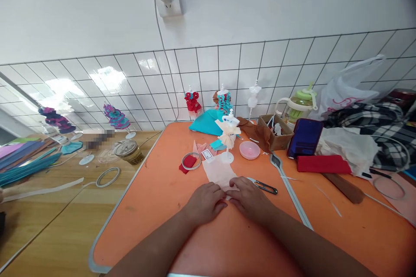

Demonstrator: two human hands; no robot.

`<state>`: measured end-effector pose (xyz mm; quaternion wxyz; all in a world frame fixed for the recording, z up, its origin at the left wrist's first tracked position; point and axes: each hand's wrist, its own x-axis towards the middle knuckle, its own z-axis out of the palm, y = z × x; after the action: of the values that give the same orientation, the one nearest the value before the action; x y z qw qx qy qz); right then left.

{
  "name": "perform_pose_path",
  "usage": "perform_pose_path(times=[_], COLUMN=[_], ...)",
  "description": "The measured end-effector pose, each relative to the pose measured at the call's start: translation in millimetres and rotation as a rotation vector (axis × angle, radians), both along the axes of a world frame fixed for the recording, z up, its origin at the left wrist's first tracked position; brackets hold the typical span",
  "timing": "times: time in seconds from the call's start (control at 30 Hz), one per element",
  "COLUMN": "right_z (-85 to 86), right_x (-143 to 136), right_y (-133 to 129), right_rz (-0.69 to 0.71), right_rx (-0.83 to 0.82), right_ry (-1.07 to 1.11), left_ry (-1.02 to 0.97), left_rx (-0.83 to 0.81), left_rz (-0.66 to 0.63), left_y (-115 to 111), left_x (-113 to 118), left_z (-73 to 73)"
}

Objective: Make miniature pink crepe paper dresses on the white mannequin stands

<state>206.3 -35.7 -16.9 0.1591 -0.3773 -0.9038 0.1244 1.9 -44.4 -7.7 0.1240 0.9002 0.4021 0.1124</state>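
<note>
Pink cloth (220, 169) sits pinched at its near edge by the left hand (205, 203) and right hand (251, 197), likely mid-fold, so the next move needs gentle, even pressing.

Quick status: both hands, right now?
Left hand: fingers bent at near edge of pale cloth; grip unclear.
Right hand: fingers bent at the same edge; grip unclear.

Passage is offered across the orange tabletop (146, 216) left of the left hand (206, 201); beside the right hand (248, 194), the way is obstructed by thread snips (265, 185) and a gray strip (292, 196), and ahead by a small dressed mannequin (228, 134) and a pink dish (249, 150).
</note>
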Motion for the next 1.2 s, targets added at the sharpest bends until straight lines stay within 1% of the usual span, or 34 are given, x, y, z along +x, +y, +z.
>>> perform_pose_path(times=[0.1,0.2,0.3,0.47,0.63,0.77,0.9,1.07,1.2], right_z=[-2.9,-6.5,-7.5,-6.5,-8.5,-9.1,-7.8,-6.5,-6.2], right_x=[1,3,6,5,2,3,1,-1,-1], right_y=[-2,-1,1,0,-1,1,2,1,0], right_rz=[-0.046,-0.054,-0.033,-0.023,-0.075,-0.136,-0.142,-0.164,-0.179], right_rx=[-0.044,-0.097,-0.133,-0.115,-0.136,-0.188,-0.184,-0.144,-0.153], right_ry=[0.018,-0.005,-0.029,-0.069,-0.073,-0.032,-0.058,-0.087,-0.117], left_ry=[0.070,0.133,0.176,0.204,0.208,0.257,0.272,0.236,0.271], left_rx=[0.040,0.069,0.063,0.074,0.102,0.073,0.001,0.006,-0.038], left_rz=[-0.006,-0.001,0.004,0.036,0.088,0.123,0.115,0.090,0.098], left_y=[0,1,-1,-4,-7,-8,-6,-3,-2], left_x=[0,1,2,5,10,10,9,7,6], left_z=[-6.2,-4.4,-1.6,-1.7,-2.1,2.3,5.4,2.1,-0.3])
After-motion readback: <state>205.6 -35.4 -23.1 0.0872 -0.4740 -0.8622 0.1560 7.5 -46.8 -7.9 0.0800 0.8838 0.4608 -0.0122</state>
